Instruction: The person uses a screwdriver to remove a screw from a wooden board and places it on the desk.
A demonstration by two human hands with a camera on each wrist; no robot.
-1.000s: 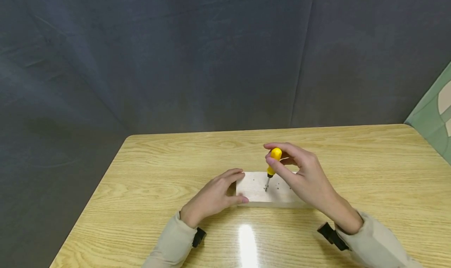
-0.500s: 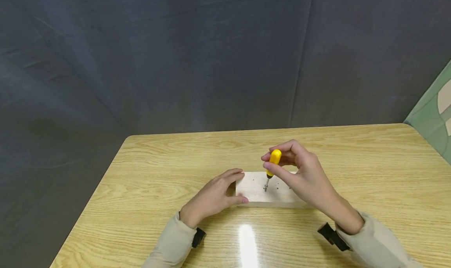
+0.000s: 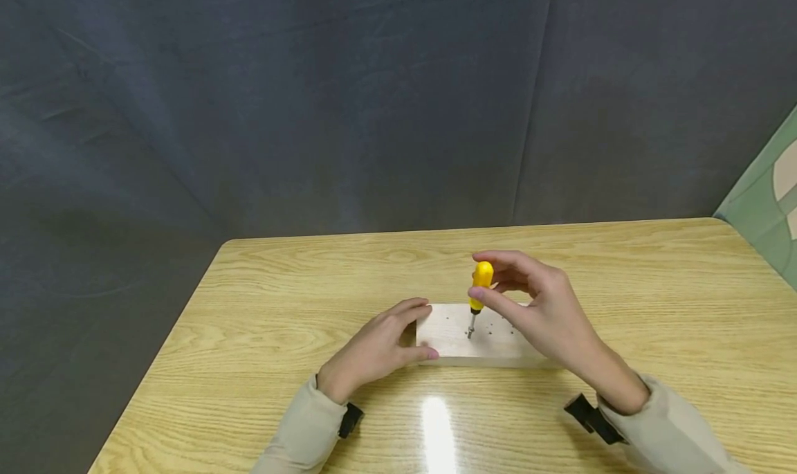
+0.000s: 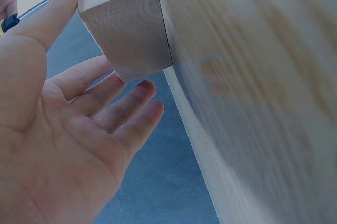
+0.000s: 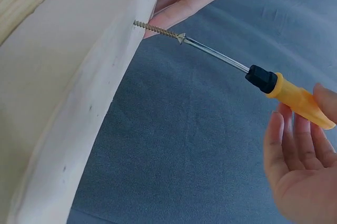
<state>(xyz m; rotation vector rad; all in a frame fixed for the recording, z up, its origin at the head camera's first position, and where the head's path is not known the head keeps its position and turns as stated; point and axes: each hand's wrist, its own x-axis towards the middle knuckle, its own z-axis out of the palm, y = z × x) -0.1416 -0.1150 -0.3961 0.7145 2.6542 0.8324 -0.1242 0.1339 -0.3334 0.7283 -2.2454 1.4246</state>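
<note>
A pale wooden block [image 3: 445,339] with several small holes lies on the table. My left hand [image 3: 376,348] holds its left end, thumb at the near edge and fingers at the far edge; the left wrist view shows the bare end face of the block [image 4: 129,34] between them. With thumb and fingers my right hand [image 3: 544,311] pinches the yellow handle of a screwdriver [image 3: 481,284], which leans slightly over the block. In the right wrist view the metal shaft of the screwdriver [image 5: 216,53] meets the head of a screw [image 5: 157,29], whose point is at the block's face.
The wood-grain table [image 3: 299,287] extends around the block on all sides. A dark cloth [image 3: 373,114] hangs behind it, and a green patterned surface [image 3: 762,197] shows at the right. Each wrist carries a black strap mount [image 3: 591,418].
The right fingers have shifted around the handle, lifting off and gripping again, and the screwdriver has tilted a little more upright. The left hand and the block have stayed still.
</note>
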